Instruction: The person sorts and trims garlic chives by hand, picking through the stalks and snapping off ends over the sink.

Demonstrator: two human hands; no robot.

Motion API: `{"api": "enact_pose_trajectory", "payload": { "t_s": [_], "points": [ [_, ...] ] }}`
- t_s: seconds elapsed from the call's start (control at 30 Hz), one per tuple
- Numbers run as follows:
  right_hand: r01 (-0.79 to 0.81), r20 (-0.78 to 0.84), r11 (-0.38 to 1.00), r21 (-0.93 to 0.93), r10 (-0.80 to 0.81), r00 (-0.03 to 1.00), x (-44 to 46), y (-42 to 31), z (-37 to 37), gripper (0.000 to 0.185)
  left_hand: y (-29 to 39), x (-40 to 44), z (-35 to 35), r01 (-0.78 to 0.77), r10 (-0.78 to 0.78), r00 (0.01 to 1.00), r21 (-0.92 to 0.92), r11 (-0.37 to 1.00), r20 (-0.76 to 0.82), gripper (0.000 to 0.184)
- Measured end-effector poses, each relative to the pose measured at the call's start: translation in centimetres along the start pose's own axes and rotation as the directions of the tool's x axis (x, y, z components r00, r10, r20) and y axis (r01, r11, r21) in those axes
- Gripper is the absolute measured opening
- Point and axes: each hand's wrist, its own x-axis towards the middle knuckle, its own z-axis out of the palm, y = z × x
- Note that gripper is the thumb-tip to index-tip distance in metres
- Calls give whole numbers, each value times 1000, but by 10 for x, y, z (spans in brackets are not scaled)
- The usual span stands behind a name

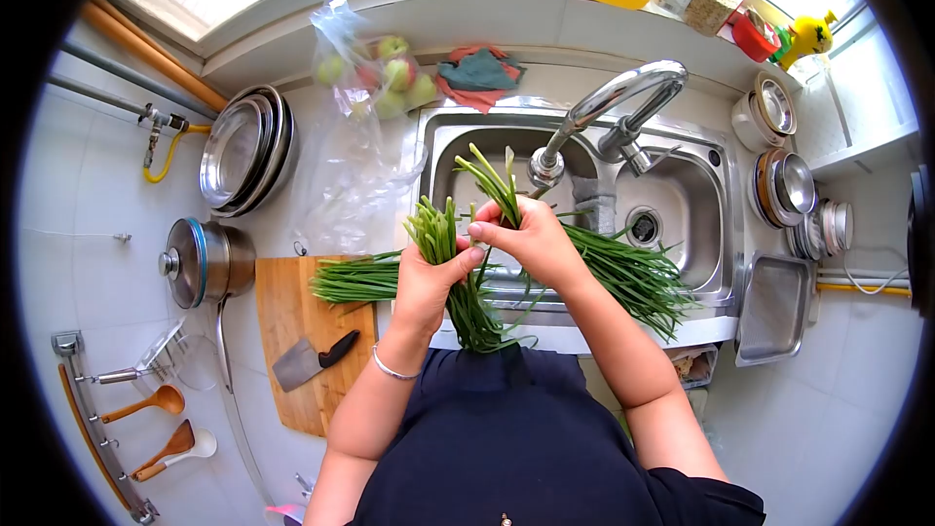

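"Head view is giving us both hands: the left hand (426, 284) is clamping its grip round a thick bunch (433, 230) of long green stalks," one onlooker is saying.

"Where is that bunch sitting in the grip?"

"Its pale stem ends are poking up above the thumb, and its leaves are hanging below the hand, in front of the dark shirt (506, 429)."

"And the right hand (536, 247)?"

"That grip is pinching a thinner bunch (495, 185), stem ends leaning up and leftward over the sink (690, 197). Both thumbs are nearly meeting. Long leaves (631, 278) are fanning out to the right by the forearm; I can't tell whether they're belonging to that bunch."

"What's lying on the left?"

"More greens (355, 281) are stretching out from behind the left hand, tips reaching over the cutting board (297, 307), where a cleaver (299, 364) is lying near the left forearm."
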Motion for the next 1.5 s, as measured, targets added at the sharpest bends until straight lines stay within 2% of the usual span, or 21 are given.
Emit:
{"api": "enact_pose_trajectory", "payload": {
  "t_s": [0.17,0.27,0.33,0.37,0.43,0.5,0.83,0.87,0.93,1.07,1.13,1.23,1.37,1.43,1.5],
  "points": [
    [-3,69,998,68,-2,998,0,6,-8,18,7,1,2,36,-35,999,-14,999,32,10],
    [-15,63,999,33,13,998,-4,-2,-7,21,5,2,2,39,-39,999,-8,999,37,9],
    [-10,62,994,-112,17,998,-6,-5,-7,22,4,2,3,32,-32,999,-2,999,30,9],
    [-12,62,994,-111,19,998,-6,-5,-7,22,4,1,3,31,-31,999,-1,1000,26,9],
    [113,34,983,-142,-109,993,-6,-4,-6,24,3,1,4,31,-31,999,-1,1000,22,9],
    [120,28,980,-161,-117,993,-5,-2,-8,24,2,2,2,25,-24,999,-48,999,28,13],
    [120,12,960,-254,-121,993,-6,-4,-4,18,3,0,2,26,-24,999,-42,999,46,12],
    [119,13,960,-253,-120,993,-6,-3,-3,18,3,0,2,29,-26,998,-51,998,53,11],
    [47,1,993,-110,-47,999,-7,-2,-1,16,3,0,1,32,-28,998,-61,998,59,11],
    [10,11,998,-55,-10,1000,-9,-9,-2,16,2,0,-2,58,-52,995,-80,995,82,9],
    [101,41,983,-151,-96,995,-8,-9,-4,16,3,0,-2,63,-56,995,-86,994,85,9],
    [128,93,963,-238,-109,990,-7,-12,-5,15,4,-1,-3,63,-55,995,-83,995,87,9],
    [191,66,924,-331,-180,981,-7,-11,-1,14,5,-1,-4,54,-43,993,-95,994,113,8],
    [351,2,727,-590,-433,901,-5,-11,-1,14,5,-1,-5,53,-41,991,-98,994,124,8],
    [339,-33,717,-609,-450,893,-2,-11,-6,15,5,-2,-7,105,-92,981,-73,992,172,8]
  ]
}}
